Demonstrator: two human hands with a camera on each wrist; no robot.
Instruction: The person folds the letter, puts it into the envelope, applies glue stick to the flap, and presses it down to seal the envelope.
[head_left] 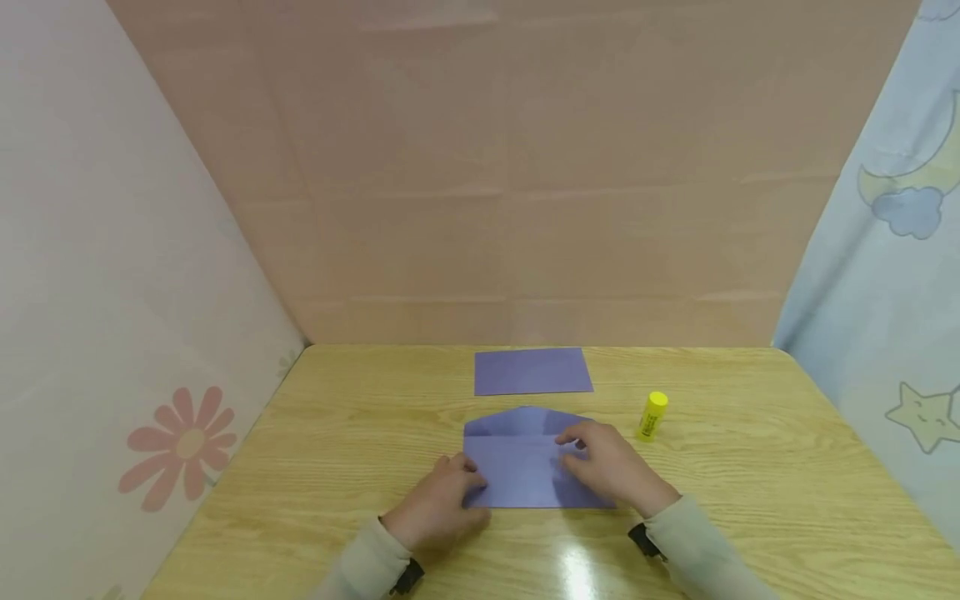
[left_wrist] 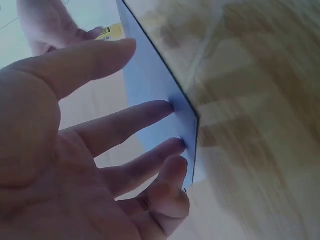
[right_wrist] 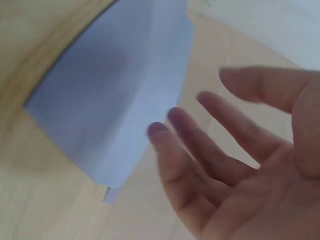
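A purple paper envelope (head_left: 517, 471) lies flat on the table with its pointed flap (head_left: 525, 422) spread open away from me. At its left end is my left hand (head_left: 442, 504); in the left wrist view, two fingertips (left_wrist: 172, 146) rest on the paper near its edge, and the thumb stands off it. My right hand (head_left: 611, 467) is over the envelope's right part, fingers loosely bent. The right wrist view shows these fingers (right_wrist: 215, 140) apart from the paper, with nothing between them.
Behind the envelope lies a flat purple rectangle (head_left: 532, 372), apparently paper or card. A yellow glue stick (head_left: 652, 417) stands right of the envelope, beyond my right hand. The wooden table (head_left: 360, 417) meets a beige backdrop at its far edge, with printed cloths on both sides.
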